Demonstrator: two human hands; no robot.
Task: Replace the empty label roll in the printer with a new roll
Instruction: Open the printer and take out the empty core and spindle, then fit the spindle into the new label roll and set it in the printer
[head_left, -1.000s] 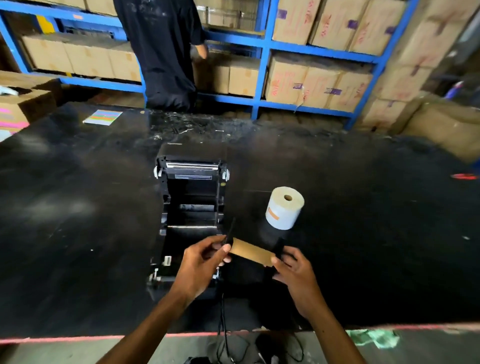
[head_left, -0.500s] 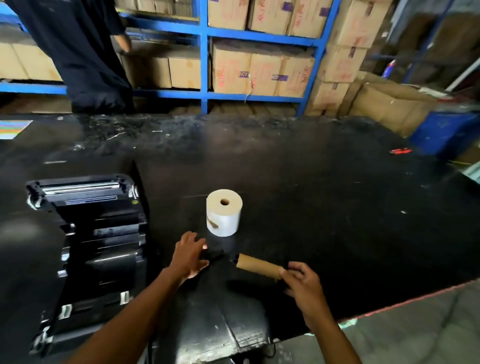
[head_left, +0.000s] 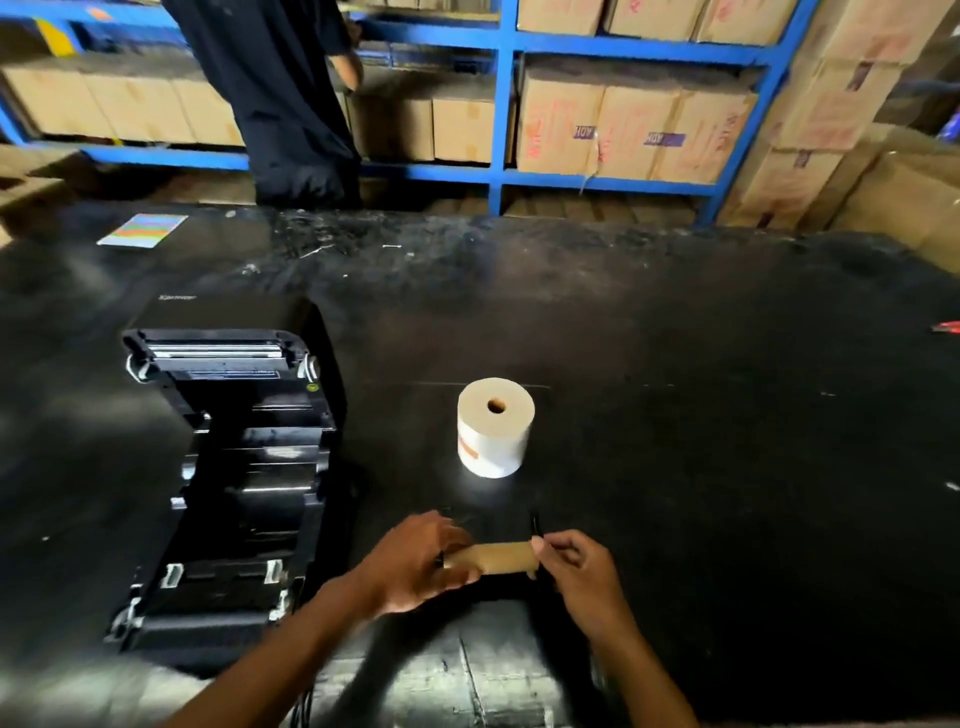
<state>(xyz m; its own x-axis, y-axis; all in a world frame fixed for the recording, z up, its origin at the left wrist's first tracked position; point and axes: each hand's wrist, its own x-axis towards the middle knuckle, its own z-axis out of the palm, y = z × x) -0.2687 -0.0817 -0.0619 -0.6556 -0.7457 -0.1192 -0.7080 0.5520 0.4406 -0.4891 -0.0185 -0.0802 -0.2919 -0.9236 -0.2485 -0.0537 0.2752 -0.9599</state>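
Note:
A brown cardboard core (head_left: 501, 557), the empty roll, lies level between my two hands just above the black table. My left hand (head_left: 415, 564) grips its left end and my right hand (head_left: 576, 569) pinches its right end, where a thin black spindle part sticks out. A full white label roll (head_left: 495, 426) stands on end on the table behind the core. The black label printer (head_left: 228, 467) sits to the left with its lid swung open and its roll bay bare.
The black table (head_left: 701, 415) is wide, with a coloured card (head_left: 143, 230) at its far left and a red item (head_left: 948, 326) at the right edge. A person in dark clothes (head_left: 275, 98) stands at blue shelves (head_left: 501, 109) of cartons behind the table.
Half a second ago my left hand rested on the table beside the core; it now grips the core's left end. The view swung right, then partly back left.

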